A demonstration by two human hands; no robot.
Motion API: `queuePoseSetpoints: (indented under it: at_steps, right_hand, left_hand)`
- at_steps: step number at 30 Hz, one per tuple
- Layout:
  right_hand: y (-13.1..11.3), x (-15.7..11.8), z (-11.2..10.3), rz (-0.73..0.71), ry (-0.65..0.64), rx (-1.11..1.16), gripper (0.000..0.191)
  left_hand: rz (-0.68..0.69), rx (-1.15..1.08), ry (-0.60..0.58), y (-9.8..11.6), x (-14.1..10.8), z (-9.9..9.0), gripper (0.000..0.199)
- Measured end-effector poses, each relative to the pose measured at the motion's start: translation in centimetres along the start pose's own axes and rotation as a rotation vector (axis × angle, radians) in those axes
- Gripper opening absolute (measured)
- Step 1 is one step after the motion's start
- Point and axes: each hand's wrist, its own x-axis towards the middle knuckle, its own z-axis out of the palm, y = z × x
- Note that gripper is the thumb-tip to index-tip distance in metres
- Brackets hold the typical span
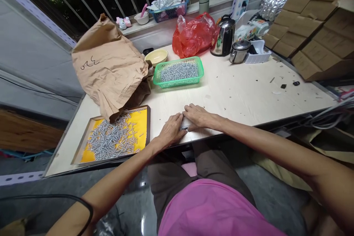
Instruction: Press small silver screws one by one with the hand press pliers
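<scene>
Near the front edge of the pale table (238, 96), my left hand (172, 129) and my right hand (198, 116) meet around a small whitish object (186, 122). The fingers of both hands curl against it from either side, and they cover most of it. To the left lies a shallow tray (148, 125) with a yellow bottom and a loose heap of small metal pins (110, 138). Behind my hands stands a green basket (178, 83) filled with similar small metal pieces.
A crumpled brown paper bag (110, 66) leans over the tray's back edge. Along the back are a yellow bowl (156, 56), a red plastic bag (193, 37), a kettle (224, 35) and a metal pot (239, 51). Cardboard (318, 25) rises at the right.
</scene>
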Motion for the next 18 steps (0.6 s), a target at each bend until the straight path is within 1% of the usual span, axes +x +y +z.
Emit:
queuePoseSetpoints:
  at_steps: [2,4,7,10,14,16,18]
  right_hand:
    - [0.2,-0.3,-0.1,0.033,-0.034,-0.005,0.062]
    - [0.7,-0.5,-0.1,0.056,-0.047,-0.02,0.063]
    - [1.0,-0.7,0.0,0.042,-0.027,-0.049,0.044]
    - [0.8,-0.9,0.1,0.03,0.001,-0.083,0.03]
    - [0.4,-1.3,0.4,0.025,0.008,-0.07,0.021]
    - [0.3,-1.4,0.6,0.019,0.012,-0.05,0.017]
    - [0.2,-1.5,0.8,0.023,0.017,-0.031,0.018]
  left_hand:
    - [0.013,0.015,-0.031,-0.4,0.4,-0.1,0.054]
    - [-0.008,0.056,-0.023,-0.5,0.5,-0.2,0.055]
    - [-0.046,0.125,-0.019,0.0,0.8,-0.4,0.055]
    - [-0.047,0.166,-0.051,0.7,1.1,-0.7,0.046]
    - [-0.078,0.158,-0.084,1.4,1.3,-0.9,0.029]
    - [-0.104,0.144,-0.088,1.6,1.4,-0.9,0.024]
    - [-0.128,0.138,-0.09,1.7,1.5,-0.9,0.023]
